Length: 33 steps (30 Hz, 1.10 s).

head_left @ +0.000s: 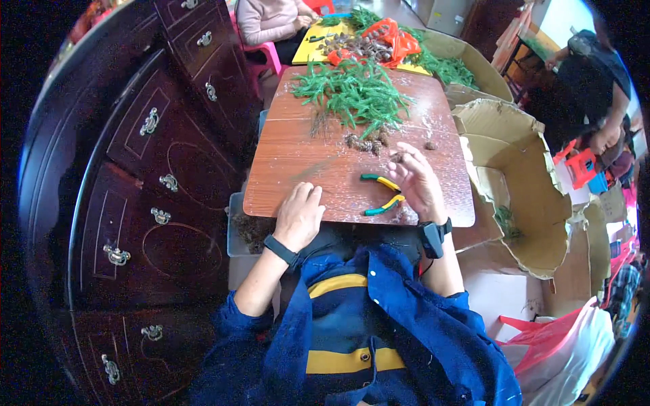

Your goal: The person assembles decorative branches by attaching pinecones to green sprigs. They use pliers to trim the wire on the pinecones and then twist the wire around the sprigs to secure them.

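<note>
My left hand (300,215) rests at the table's near edge, its fingers curled together; whatever they may hold is too small to make out. A faint dark green streak (315,168) shows just beyond its fingertips. Raised over the table's right part, my right hand (418,181) holds a small brown pine cone (397,157) at its fingertips. Beside that hand lie pliers with green and yellow handles (379,210), their jaws hidden from sight. Farther off, several pine cones (369,143) sit in front of a heap of green artificial pine sprigs (355,95).
White flecks cover the brown table (284,149). Open cardboard boxes (535,196) stand at the right, and a dark drawer cabinet (156,189) at the left. Beyond, a person (271,27) sits by a red bag (403,44) of cones; another person (582,81) is at the right.
</note>
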Each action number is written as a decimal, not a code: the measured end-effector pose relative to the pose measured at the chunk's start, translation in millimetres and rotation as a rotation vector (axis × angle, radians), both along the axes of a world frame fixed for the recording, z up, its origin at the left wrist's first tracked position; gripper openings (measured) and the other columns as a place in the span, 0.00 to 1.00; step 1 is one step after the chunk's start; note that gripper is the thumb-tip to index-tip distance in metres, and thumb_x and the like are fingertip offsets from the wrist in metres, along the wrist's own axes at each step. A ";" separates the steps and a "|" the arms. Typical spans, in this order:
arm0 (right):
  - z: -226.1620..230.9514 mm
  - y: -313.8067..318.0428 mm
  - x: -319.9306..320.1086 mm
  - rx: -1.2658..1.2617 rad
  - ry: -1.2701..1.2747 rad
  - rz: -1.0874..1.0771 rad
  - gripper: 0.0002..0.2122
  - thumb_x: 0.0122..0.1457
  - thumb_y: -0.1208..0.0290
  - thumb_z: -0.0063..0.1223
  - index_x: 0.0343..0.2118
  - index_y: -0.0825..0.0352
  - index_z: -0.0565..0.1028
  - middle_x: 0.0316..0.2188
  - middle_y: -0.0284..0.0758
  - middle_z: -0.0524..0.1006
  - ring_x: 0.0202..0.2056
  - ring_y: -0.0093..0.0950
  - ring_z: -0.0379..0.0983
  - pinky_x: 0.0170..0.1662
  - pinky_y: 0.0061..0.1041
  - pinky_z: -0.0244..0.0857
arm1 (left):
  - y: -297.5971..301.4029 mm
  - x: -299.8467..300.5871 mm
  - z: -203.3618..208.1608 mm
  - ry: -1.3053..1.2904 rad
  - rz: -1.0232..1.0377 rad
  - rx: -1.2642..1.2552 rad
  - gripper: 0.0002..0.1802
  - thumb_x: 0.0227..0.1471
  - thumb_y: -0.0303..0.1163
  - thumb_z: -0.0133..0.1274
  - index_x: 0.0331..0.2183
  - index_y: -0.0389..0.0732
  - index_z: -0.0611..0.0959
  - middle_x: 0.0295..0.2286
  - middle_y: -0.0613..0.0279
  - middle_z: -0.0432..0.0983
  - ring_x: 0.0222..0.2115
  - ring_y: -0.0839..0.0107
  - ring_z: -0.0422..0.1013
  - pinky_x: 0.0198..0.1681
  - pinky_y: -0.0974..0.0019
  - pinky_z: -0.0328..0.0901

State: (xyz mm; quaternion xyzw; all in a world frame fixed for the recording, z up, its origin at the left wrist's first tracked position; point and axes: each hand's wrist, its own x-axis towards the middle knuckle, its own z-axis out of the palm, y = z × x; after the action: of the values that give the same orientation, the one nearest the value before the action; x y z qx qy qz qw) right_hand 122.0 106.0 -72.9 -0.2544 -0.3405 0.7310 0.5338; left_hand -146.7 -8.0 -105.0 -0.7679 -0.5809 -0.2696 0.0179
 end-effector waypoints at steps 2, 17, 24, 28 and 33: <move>2.0 -20.9 -3.8 -0.022 -0.006 0.001 0.12 0.65 0.67 0.55 0.48 0.67 0.75 0.38 0.30 0.77 0.37 0.21 0.74 0.40 0.23 0.70 | -12.9 5.4 4.4 0.018 -0.010 0.003 0.21 0.51 0.32 0.58 0.47 0.34 0.79 0.44 0.50 0.71 0.48 0.51 0.69 0.50 0.53 0.67; -17.8 -76.9 -36.1 0.623 -0.745 0.202 0.13 0.66 0.63 0.51 0.43 0.68 0.77 0.29 0.36 0.79 0.33 0.28 0.77 0.39 0.28 0.70 | -51.8 19.8 25.9 0.043 -0.015 -0.004 0.21 0.52 0.32 0.57 0.46 0.33 0.79 0.43 0.50 0.72 0.47 0.51 0.69 0.49 0.54 0.67; -5.3 -89.3 -55.5 0.940 -1.092 0.154 0.10 0.63 0.65 0.52 0.39 0.67 0.73 0.32 0.47 0.79 0.36 0.45 0.78 0.39 0.41 0.71 | -58.5 9.3 20.6 0.013 -0.059 0.057 0.19 0.51 0.28 0.58 0.45 0.33 0.79 0.42 0.50 0.74 0.45 0.51 0.71 0.50 0.54 0.67; -20.0 -97.6 -73.3 1.211 -1.178 0.036 0.09 0.62 0.65 0.53 0.37 0.66 0.71 0.30 0.46 0.80 0.36 0.46 0.78 0.38 0.45 0.71 | -65.2 5.7 23.4 -0.030 -0.065 0.000 0.18 0.50 0.26 0.58 0.44 0.32 0.79 0.42 0.49 0.75 0.45 0.51 0.71 0.51 0.55 0.68; -21.3 -100.7 -77.4 1.152 -1.195 0.024 0.09 0.62 0.65 0.53 0.37 0.65 0.71 0.28 0.45 0.80 0.35 0.45 0.78 0.38 0.44 0.72 | -78.6 -5.8 21.9 -0.034 -0.073 0.050 0.19 0.48 0.24 0.58 0.45 0.33 0.79 0.41 0.49 0.75 0.45 0.51 0.71 0.50 0.56 0.68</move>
State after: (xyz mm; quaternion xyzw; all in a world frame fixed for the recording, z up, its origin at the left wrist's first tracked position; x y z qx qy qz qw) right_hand 44.5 5.3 -94.2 -0.2832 -0.8904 0.1893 0.3018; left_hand -152.5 -86.6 -83.1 -0.7831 -0.5460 -0.2973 0.0174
